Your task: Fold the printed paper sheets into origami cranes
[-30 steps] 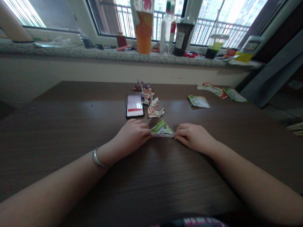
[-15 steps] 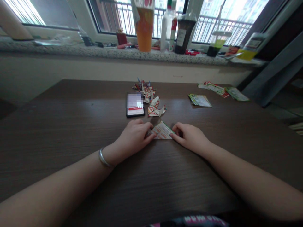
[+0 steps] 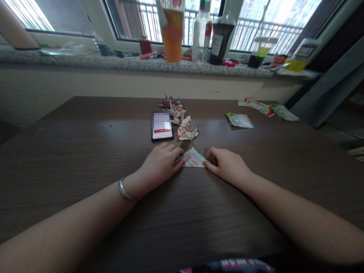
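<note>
A printed sheet of paper (image 3: 193, 158), folded into a triangle with its point away from me, lies on the dark wooden table. My left hand (image 3: 164, 160) pinches its left corner between thumb and fingers. At the right corner my right hand (image 3: 226, 162) grips it the same way, fingers curled. Just beyond the sheet sit several folded paper pieces (image 3: 186, 129), white with red print, in a line running away from me. A phone (image 3: 162, 131) with a lit screen lies left of them, its picture partly blurred out.
To the right lie a stack of printed papers (image 3: 240, 120) and more paper strips (image 3: 258, 107). Behind the table, the stone windowsill (image 3: 113, 62) carries a tall orange drink cup (image 3: 172, 36), a clear bottle (image 3: 199, 36), a dark cup (image 3: 221, 41) and other small items.
Both hands keep hold of the folded paper at its corners. The paper and fingers have shifted very slightly to the left; everything else stays put.
</note>
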A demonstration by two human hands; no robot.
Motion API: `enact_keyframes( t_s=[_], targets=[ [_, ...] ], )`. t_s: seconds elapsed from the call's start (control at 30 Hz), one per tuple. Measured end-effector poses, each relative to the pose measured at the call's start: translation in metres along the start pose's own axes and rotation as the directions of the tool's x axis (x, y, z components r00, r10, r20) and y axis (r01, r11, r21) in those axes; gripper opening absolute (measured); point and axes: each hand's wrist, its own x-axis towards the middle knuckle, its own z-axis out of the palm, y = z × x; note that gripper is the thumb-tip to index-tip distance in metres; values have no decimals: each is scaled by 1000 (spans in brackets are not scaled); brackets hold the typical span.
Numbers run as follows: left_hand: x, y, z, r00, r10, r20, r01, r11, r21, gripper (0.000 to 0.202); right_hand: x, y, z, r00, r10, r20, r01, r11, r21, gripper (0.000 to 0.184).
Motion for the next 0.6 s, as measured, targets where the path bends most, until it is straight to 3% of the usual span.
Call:
enact_keyframes(
  t_s=[0.17, 0.27, 0.43, 0.6],
  targets=[
    [-2, -1, 1, 996, 87, -1, -87, 996, 18, 24, -1, 4, 2, 1000, -20, 6, 20, 999, 38, 11],
    [-3, -1, 2, 997, 77, -13, -78, 997, -21, 24, -1, 7, 4, 1000, -17, 8, 16, 997, 80, 11],
    [-4, -5, 5, 997, -12, -72, -5, 974, -228, 23, 1, 14, 8, 999, -23, -36, 29, 981, 193, 19],
    [-3, -9, 7, 985, 19, -173, -79, 934, -348, 10, 4, 20, 11, 981, -123, -148, 166, 930, 327, 3]
  ],
)
